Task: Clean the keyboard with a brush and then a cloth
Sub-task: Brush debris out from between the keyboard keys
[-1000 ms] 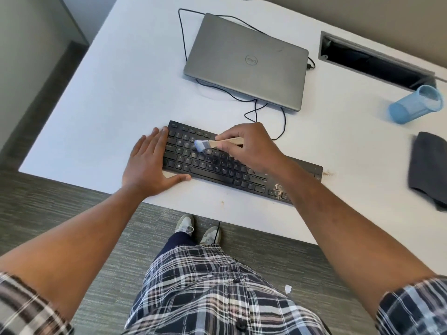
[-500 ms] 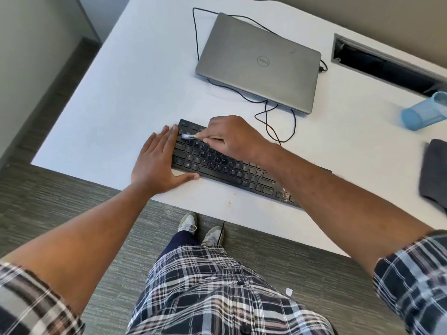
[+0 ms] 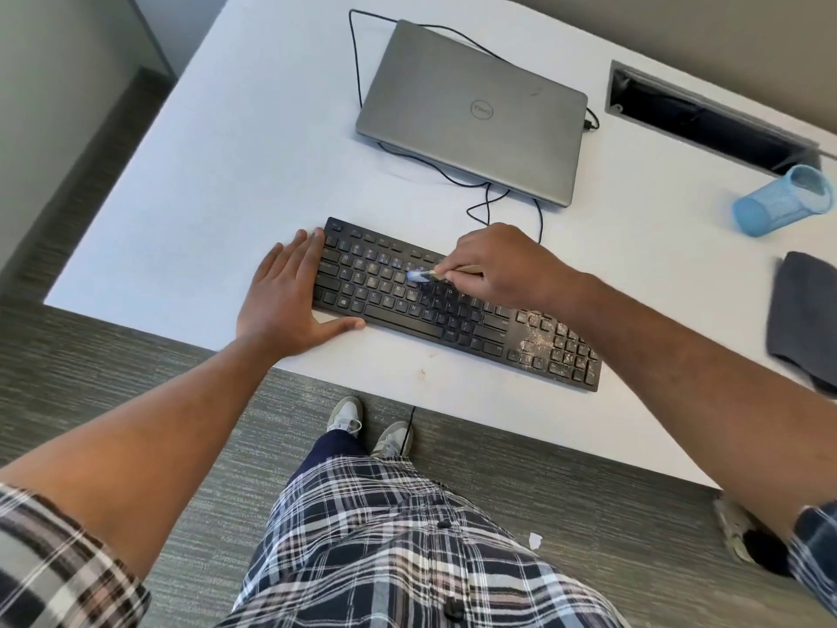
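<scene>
The right hand point(image 3: 502, 269) pinches the brush point(image 3: 423, 275) at mid keyboard point(image 3: 453, 305); the dusty keys point(image 3: 555, 342) lie rightward along its long axis; the left hand point(image 3: 283, 301) is spread flat

**Matt plastic, brushed metal, soft cloth**

The keyboard point(image 3: 453, 301) is showing matt black plastic, its right end looking rough with pale, gritty specks. The brush point(image 3: 435, 274) is showing a pale wooden handle and soft light bristles. The laptop point(image 3: 471, 111) lid is looking like smooth, brushed grey metal. The table point(image 3: 226, 174) is reading smooth, matt white. The cloth point(image 3: 804, 315) is lying dark and soft; the cup point(image 3: 781, 201) is looking like translucent blue plastic.
</scene>
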`<state>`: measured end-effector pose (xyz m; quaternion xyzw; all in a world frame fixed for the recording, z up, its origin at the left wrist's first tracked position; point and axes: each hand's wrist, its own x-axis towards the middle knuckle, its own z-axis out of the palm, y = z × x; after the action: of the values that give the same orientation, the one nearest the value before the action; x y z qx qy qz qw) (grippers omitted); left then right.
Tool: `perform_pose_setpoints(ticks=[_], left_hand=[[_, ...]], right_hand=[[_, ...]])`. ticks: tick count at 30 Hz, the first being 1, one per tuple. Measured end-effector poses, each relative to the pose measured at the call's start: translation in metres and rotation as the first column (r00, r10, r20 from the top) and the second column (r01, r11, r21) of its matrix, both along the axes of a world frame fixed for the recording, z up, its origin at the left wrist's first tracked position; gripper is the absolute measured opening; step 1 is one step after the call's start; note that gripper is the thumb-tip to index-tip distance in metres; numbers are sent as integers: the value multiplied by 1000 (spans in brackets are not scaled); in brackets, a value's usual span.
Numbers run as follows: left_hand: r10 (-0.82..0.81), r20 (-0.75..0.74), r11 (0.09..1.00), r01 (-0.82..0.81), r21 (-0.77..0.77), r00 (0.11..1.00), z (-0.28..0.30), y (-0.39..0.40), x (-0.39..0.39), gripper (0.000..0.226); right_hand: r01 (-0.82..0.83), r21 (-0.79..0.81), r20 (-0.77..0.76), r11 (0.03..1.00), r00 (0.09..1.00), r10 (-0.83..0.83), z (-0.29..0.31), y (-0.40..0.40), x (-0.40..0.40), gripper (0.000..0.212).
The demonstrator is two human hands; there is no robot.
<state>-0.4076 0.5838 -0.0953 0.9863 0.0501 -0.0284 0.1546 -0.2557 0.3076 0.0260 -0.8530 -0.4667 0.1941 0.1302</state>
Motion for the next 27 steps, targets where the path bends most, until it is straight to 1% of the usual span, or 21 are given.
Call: perform_pose_setpoints(ticks=[7,13,15,18,19,20,21,23,25,27], left_hand=[[9,-14,1000,-9,6,1000,2,-1,0,139],[13,-6,1000,-13,14,1000,4,-3,-1,137],[18,-3,1000,-18,15,1000,6,-4,-2,136],[22,-3,1000,-22,18,1000,6,-5,-2,136],[22,-4,1000,-22,20,1000,6,-5,-3,136],[22,-6,1000,-22,20,1000,6,-5,-3,137],[23,-7,1000,-23,18,1000,6,-5,-3,137],[23,-5,1000,-23,11,1000,6,-5,-3,137],[24,-8,1000,-24,15,1000,7,-5,-3,137],[22,-18,1000,-22,17,1000,6,-4,-3,137]], right_hand=[[60,-132,31,990,998,-56,11,-59,1,18],[131,-256,80,958,990,-114,20,-101,-2,18],[155,-329,90,931,987,-133,23,-106,-2,17],[170,-522,132,836,984,-118,31,-108,-1,17],[179,-536,152,825,982,-114,35,-106,-1,19],[198,-508,171,838,977,-127,40,-104,-1,20],[228,-432,182,873,970,-163,44,-101,-3,20],[330,-209,140,921,942,-306,49,-89,-12,18],[447,-12,16,894,894,-447,46,-74,-23,22],[560,119,-101,820,828,-551,33,-62,-33,17]])
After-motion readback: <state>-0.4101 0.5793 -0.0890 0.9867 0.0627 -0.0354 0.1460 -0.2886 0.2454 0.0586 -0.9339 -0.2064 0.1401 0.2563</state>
